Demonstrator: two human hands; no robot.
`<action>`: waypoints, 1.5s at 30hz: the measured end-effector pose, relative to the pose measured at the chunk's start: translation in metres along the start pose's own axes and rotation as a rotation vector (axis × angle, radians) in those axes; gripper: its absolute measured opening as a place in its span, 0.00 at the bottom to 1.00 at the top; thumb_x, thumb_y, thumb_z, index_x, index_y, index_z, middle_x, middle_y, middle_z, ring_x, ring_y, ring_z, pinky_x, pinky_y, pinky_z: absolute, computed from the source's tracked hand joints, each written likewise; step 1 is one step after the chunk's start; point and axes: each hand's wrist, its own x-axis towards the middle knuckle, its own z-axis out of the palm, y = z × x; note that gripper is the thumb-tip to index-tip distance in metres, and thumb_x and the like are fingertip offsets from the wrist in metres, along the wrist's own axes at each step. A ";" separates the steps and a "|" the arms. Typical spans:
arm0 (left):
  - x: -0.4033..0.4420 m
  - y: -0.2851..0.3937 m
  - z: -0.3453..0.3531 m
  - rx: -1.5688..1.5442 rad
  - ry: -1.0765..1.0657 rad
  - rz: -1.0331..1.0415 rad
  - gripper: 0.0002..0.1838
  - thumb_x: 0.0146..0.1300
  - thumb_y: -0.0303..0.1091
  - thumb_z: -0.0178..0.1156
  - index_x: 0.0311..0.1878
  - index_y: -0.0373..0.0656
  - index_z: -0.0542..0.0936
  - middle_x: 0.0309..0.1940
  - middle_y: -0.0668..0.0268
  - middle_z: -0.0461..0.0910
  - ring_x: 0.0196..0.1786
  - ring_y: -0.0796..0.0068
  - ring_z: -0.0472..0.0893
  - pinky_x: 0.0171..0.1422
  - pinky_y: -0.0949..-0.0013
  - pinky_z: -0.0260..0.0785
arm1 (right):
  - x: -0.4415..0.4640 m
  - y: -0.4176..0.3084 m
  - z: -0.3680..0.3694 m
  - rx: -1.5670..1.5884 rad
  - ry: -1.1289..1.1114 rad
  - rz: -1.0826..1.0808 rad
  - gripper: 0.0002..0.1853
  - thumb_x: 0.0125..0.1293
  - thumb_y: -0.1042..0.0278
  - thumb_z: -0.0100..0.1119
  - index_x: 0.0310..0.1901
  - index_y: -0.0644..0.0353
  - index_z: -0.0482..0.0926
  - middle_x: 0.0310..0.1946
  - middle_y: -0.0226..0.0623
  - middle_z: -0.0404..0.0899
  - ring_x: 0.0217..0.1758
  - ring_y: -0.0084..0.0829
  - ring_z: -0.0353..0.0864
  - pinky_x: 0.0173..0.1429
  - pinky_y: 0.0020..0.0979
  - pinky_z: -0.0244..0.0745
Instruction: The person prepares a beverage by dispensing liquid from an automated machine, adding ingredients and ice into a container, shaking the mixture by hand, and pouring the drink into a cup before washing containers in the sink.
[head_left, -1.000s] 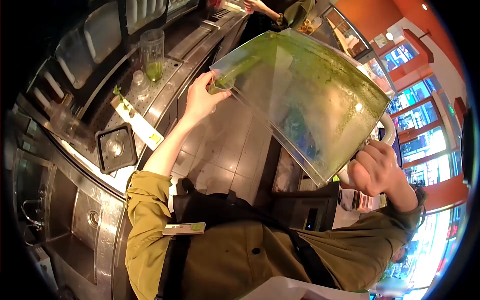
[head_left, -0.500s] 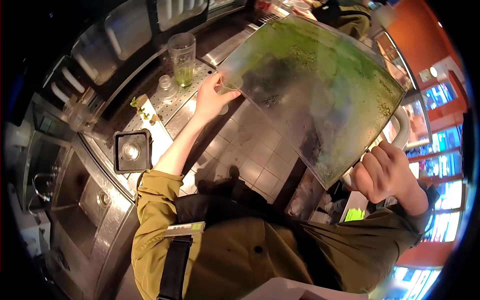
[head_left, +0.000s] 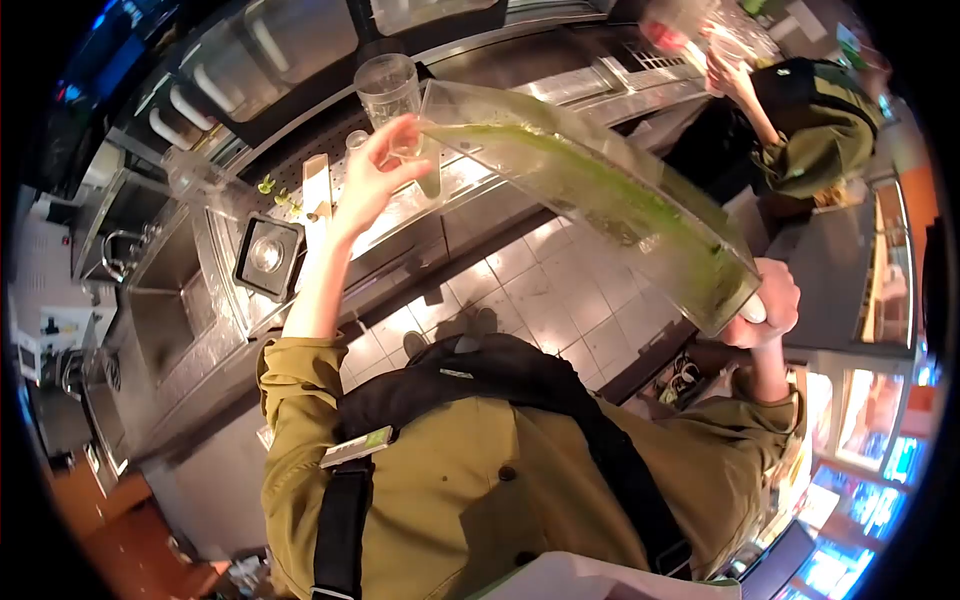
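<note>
A large clear pitcher (head_left: pixel 600 190) with green residue inside is held up in front of me, tilted. My right hand (head_left: pixel 765 305) grips its pale handle at the lower right. My left hand (head_left: pixel 380 180) has thumb and fingers around a small clear cup (head_left: pixel 407 148) at the pitcher's upper left corner. The narrow lower part of a vessel with something greenish shows below that hand. Just behind, a tall clear cup (head_left: pixel 387 88) stands on the counter, its lower part hidden.
Left on the counter (head_left: pixel 400 222) lie a black square lid (head_left: pixel 268 257), a white strip (head_left: pixel 317 190) and green sprigs (head_left: pixel 267 185). A sink (head_left: pixel 165 320) is further left. Another person (head_left: pixel 825 125) works at the upper right. Below is the tiled floor (head_left: pixel 560 290).
The pitcher has tipped so its side appears narrower and its corner sits lower. My left hand has shifted left in view. The co-worker now shows more fully at the upper right.
</note>
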 end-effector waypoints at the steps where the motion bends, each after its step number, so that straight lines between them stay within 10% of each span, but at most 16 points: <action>1: 0.002 0.003 -0.002 -0.056 0.041 -0.019 0.32 0.51 0.22 0.60 0.62 0.42 0.64 0.53 0.66 0.70 0.52 0.77 0.71 0.54 0.73 0.66 | -0.013 0.014 0.002 0.130 0.044 0.090 0.11 0.43 0.67 0.58 0.16 0.65 0.70 0.10 0.32 0.65 0.10 0.28 0.66 0.17 0.25 0.62; 7: 0.014 0.018 -0.024 -0.154 0.195 0.067 0.33 0.53 0.24 0.60 0.63 0.43 0.62 0.57 0.62 0.69 0.56 0.70 0.70 0.57 0.72 0.63 | -0.101 0.062 0.060 0.171 0.465 0.462 0.27 0.49 0.42 0.62 0.21 0.65 0.74 0.12 0.30 0.69 0.13 0.24 0.68 0.21 0.24 0.61; 15: 0.059 0.038 -0.048 0.451 0.501 0.117 0.28 0.49 0.28 0.66 0.53 0.37 0.65 0.49 0.59 0.74 0.47 0.72 0.75 0.53 0.71 0.65 | -0.134 0.078 0.109 0.389 0.428 0.631 0.08 0.39 0.69 0.61 0.18 0.64 0.74 0.11 0.32 0.70 0.12 0.27 0.71 0.21 0.25 0.65; 25: 0.103 0.035 -0.033 1.594 0.176 0.263 0.28 0.42 0.36 0.66 0.52 0.50 0.74 0.43 0.67 0.75 0.50 0.67 0.71 0.54 0.64 0.58 | -0.127 0.086 0.116 0.435 0.369 0.610 0.05 0.38 0.74 0.59 0.18 0.65 0.74 0.11 0.34 0.71 0.12 0.29 0.72 0.19 0.25 0.65; 40: 0.125 0.048 -0.024 1.829 -0.231 0.125 0.29 0.40 0.32 0.66 0.51 0.49 0.74 0.44 0.67 0.75 0.49 0.69 0.71 0.54 0.65 0.56 | -0.133 0.084 0.126 0.444 0.396 0.656 0.09 0.39 0.69 0.61 0.16 0.63 0.72 0.10 0.33 0.69 0.11 0.29 0.70 0.19 0.25 0.63; 45: 0.127 0.044 -0.043 1.525 -0.049 -0.013 0.29 0.45 0.39 0.66 0.53 0.48 0.72 0.40 0.60 0.78 0.46 0.65 0.77 0.53 0.64 0.63 | -0.139 0.077 0.123 0.407 0.372 0.744 0.10 0.39 0.68 0.62 0.16 0.62 0.72 0.09 0.32 0.68 0.11 0.30 0.69 0.20 0.26 0.62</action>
